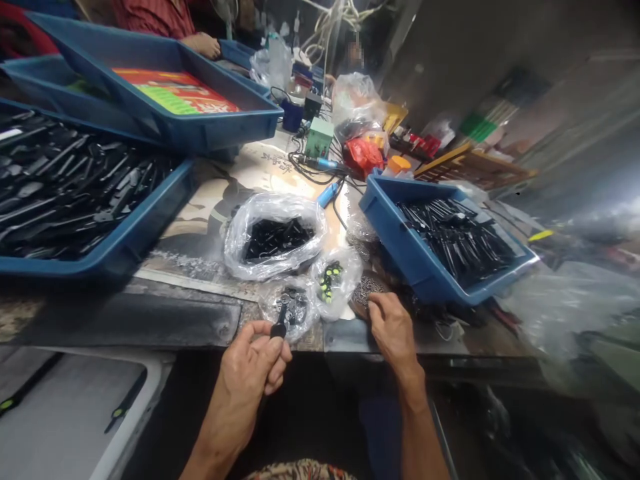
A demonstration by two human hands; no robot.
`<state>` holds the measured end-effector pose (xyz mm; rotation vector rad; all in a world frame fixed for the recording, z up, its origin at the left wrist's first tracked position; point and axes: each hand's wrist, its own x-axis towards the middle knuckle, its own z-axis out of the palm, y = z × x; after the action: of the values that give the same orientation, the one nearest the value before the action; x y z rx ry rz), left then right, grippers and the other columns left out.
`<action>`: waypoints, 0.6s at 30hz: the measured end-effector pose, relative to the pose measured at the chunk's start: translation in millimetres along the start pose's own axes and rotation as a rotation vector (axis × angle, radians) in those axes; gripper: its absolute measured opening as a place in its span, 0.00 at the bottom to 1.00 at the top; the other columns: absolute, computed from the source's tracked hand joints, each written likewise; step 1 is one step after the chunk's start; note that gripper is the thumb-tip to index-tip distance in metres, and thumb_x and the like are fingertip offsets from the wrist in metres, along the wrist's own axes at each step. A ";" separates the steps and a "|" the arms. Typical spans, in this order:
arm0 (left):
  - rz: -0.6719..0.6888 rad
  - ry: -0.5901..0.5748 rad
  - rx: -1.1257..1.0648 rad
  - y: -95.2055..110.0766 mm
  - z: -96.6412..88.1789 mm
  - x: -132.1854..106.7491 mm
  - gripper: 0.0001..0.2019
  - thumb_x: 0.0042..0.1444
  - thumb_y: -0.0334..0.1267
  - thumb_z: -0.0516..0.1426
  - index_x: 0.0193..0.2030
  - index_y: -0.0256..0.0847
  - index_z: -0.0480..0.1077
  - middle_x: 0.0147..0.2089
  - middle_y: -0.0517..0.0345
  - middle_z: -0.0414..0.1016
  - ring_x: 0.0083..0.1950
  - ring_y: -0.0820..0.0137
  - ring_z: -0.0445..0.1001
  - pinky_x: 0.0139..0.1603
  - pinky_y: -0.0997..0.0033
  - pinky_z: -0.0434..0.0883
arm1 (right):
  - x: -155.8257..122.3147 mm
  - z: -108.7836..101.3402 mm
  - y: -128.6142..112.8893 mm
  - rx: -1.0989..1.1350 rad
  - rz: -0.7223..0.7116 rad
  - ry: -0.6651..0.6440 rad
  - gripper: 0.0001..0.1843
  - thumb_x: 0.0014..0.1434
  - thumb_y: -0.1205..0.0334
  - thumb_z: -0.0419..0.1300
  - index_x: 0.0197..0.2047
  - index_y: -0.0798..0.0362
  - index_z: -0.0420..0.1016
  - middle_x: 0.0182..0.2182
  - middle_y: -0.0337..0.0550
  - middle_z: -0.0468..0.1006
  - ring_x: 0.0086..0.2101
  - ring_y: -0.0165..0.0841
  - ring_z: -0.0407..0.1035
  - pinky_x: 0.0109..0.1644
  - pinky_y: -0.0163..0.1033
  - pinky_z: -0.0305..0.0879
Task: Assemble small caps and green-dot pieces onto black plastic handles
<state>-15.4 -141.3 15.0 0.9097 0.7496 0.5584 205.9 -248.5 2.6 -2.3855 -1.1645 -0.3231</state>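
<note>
My left hand [255, 367] is closed around a small black plastic part [279, 329], held upright at the table's front edge. My right hand [393, 327] is curled with its fingertips down in a small pile of tiny metal pieces [367, 290]; what it pinches is hidden. Just beyond the hands lie three clear plastic bags: a large one of black parts [275, 237], a small one of yellow-green and black pieces [333, 280], and a small one of black rings [290, 307].
A blue tray of long black parts [430, 267] stands at the right; a bigger one [125, 240] at the left, with more blue trays [210, 127] stacked behind. Cables, a green box [319, 137] and bags crowd the back. Another person's hand [203, 45] rests far left.
</note>
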 end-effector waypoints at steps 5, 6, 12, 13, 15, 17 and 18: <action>0.000 0.026 0.012 -2.4 0.0 0.3 0.11 0.55 0.42 0.57 0.38 0.40 0.58 0.26 0.63 0.69 0.20 0.81 0.56 0.17 0.82 0.54 | 2.1 6.4 -7.6 -0.093 -0.056 -0.090 0.11 0.58 0.68 0.49 0.34 0.54 0.73 0.32 0.46 0.73 0.31 0.36 0.68 0.34 0.38 0.60; -0.003 0.028 0.013 -2.7 0.2 0.4 0.12 0.55 0.42 0.57 0.38 0.40 0.58 0.26 0.63 0.69 0.20 0.81 0.56 0.17 0.82 0.54 | 2.8 6.7 -7.9 -0.115 -0.065 -0.100 0.11 0.58 0.68 0.49 0.32 0.54 0.72 0.31 0.46 0.72 0.29 0.36 0.67 0.32 0.38 0.59; -0.017 -0.001 0.065 -1.6 5.3 -0.6 0.12 0.55 0.43 0.57 0.38 0.40 0.58 0.26 0.63 0.69 0.20 0.80 0.56 0.17 0.81 0.55 | 8.1 7.7 0.4 -0.159 -0.146 -0.159 0.08 0.57 0.69 0.49 0.28 0.53 0.66 0.27 0.45 0.69 0.25 0.34 0.63 0.29 0.37 0.53; -0.019 -0.005 0.074 -1.4 5.9 -0.6 0.12 0.56 0.43 0.56 0.37 0.40 0.58 0.26 0.63 0.69 0.20 0.80 0.56 0.18 0.81 0.55 | 9.0 7.7 2.3 -0.149 -0.159 -0.165 0.07 0.56 0.69 0.49 0.29 0.53 0.66 0.27 0.45 0.69 0.26 0.34 0.64 0.29 0.37 0.54; -0.025 -0.015 0.082 -2.1 6.3 -0.3 0.11 0.56 0.43 0.56 0.37 0.40 0.58 0.27 0.63 0.69 0.21 0.80 0.57 0.18 0.81 0.55 | 10.3 7.2 5.7 -0.119 -0.175 -0.168 0.07 0.57 0.68 0.49 0.30 0.53 0.65 0.27 0.45 0.69 0.27 0.34 0.64 0.31 0.37 0.55; -0.031 -0.021 0.079 -3.8 6.0 0.1 0.10 0.57 0.43 0.55 0.38 0.41 0.59 0.27 0.63 0.69 0.21 0.80 0.57 0.18 0.81 0.55 | 11.0 5.9 7.9 -0.079 -0.176 -0.165 0.08 0.58 0.67 0.47 0.30 0.53 0.65 0.27 0.44 0.69 0.28 0.34 0.65 0.32 0.37 0.56; -0.033 -0.022 0.078 -4.8 5.8 0.3 0.10 0.57 0.43 0.55 0.38 0.41 0.59 0.27 0.63 0.69 0.21 0.80 0.57 0.18 0.81 0.55 | 11.2 4.9 8.6 -0.055 -0.171 -0.162 0.09 0.58 0.67 0.47 0.29 0.53 0.65 0.27 0.44 0.69 0.28 0.34 0.65 0.32 0.37 0.57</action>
<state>-10.2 -146.3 13.1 0.9729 0.7696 0.4917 219.6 -243.1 0.2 -2.4011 -1.4555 -0.2230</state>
